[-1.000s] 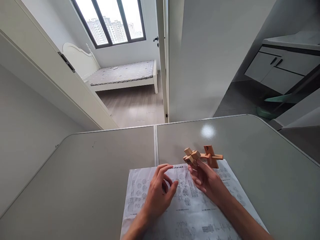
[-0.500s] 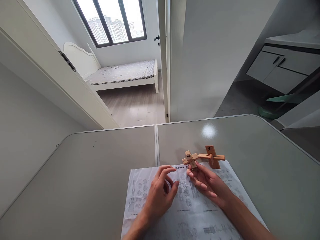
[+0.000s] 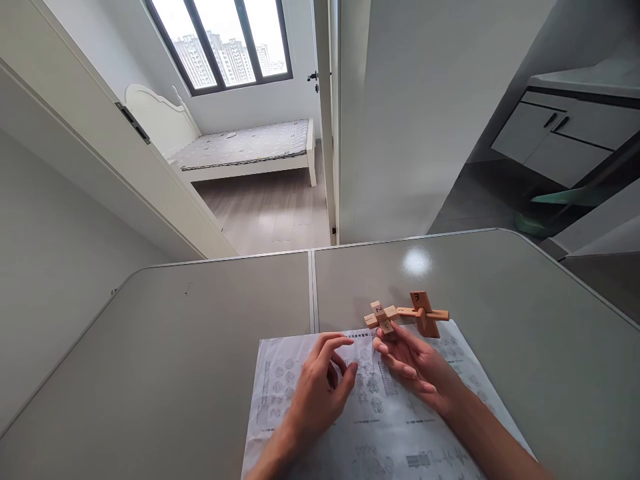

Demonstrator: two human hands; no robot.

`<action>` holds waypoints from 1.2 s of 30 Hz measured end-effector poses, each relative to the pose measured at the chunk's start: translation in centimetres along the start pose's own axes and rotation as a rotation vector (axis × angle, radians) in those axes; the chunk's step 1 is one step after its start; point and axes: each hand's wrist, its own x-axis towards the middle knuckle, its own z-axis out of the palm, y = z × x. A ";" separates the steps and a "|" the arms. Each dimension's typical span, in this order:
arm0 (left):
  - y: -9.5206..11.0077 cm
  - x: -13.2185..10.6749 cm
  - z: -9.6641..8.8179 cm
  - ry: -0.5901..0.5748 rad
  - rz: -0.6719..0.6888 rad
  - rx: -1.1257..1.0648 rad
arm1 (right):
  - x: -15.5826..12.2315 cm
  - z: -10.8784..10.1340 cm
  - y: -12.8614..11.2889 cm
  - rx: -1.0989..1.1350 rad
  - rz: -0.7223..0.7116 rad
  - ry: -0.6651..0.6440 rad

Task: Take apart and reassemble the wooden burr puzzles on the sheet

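Note:
My right hand pinches a small light-wood interlocking puzzle, made of crossed pieces with dark numbers, between thumb and fingers. Right behind it stands a second, redder wooden puzzle, crossed in shape and marked with a number on its upper piece; whether the two touch I cannot tell. To the left, my left hand hovers over the sheet with curled fingers, thumb and fingertips apart and nothing between them. Under both hands lies a printed instruction sheet with rows of small diagrams, partly covered by my forearms.
The grey table has a metal seam running away from me. Past its far edge, a doorway opens onto a bed below a window. White cabinets stand at the far right.
The small wooden puzzle has turned very slightly in my right hand. My left hand and the redder puzzle look nearly unchanged.

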 end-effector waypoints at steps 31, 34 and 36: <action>0.3 0.1 -0.1 -0.012 -0.001 0.012 | -0.2 0.9 0.2 -0.102 -0.015 0.055; 0.4 0.1 -0.1 -0.012 0.004 0.016 | -0.3 1.0 0.4 -0.125 0.015 0.059; 0.4 0.1 -0.1 -0.016 0.004 0.021 | -0.4 1.1 0.6 -0.160 0.040 0.070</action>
